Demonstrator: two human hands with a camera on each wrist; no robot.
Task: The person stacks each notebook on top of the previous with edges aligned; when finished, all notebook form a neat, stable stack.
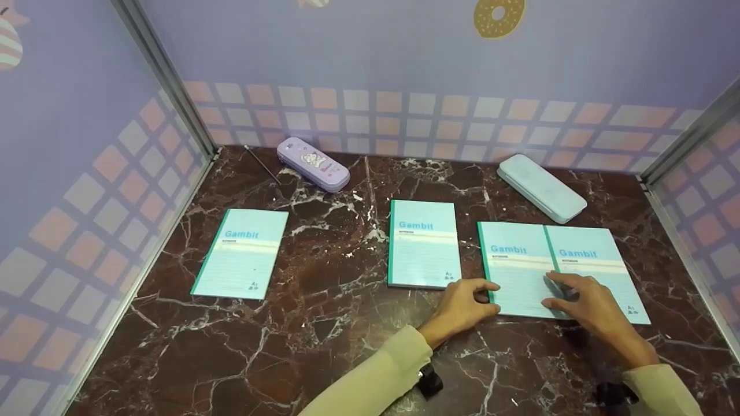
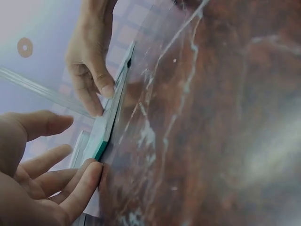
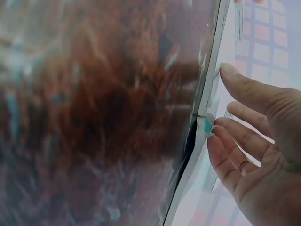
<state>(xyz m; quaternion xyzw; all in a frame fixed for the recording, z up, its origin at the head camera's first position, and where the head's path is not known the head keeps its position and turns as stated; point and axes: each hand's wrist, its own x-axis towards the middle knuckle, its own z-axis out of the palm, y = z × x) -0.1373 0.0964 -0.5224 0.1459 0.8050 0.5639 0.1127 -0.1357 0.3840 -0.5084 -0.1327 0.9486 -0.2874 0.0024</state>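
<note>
Two light-blue notebooks with green spines lie side by side at the right. My left hand (image 1: 462, 300) is at the left notebook's (image 1: 514, 283) spine, fingers spread and loosely bent. In the left wrist view, fingertips of that left hand (image 2: 47, 183) meet the green corner. Over the seam between the pair is my right hand (image 1: 592, 300), its fingertips at the spine of the right notebook (image 1: 621, 277) and its thumb over the left one. The right wrist view shows the right hand (image 3: 263, 141) with fingers extended along the notebook edges, gripping nothing.
Another matching notebook (image 1: 425, 248) lies just left of my left hand, and one more notebook (image 1: 240, 254) farther left. Behind are a purple pencil case (image 1: 314, 164), a thin dark stick (image 1: 262, 164) and a pale blue case (image 1: 541, 188). Panels (image 1: 404, 110) enclose the marbled tabletop (image 1: 324, 358).
</note>
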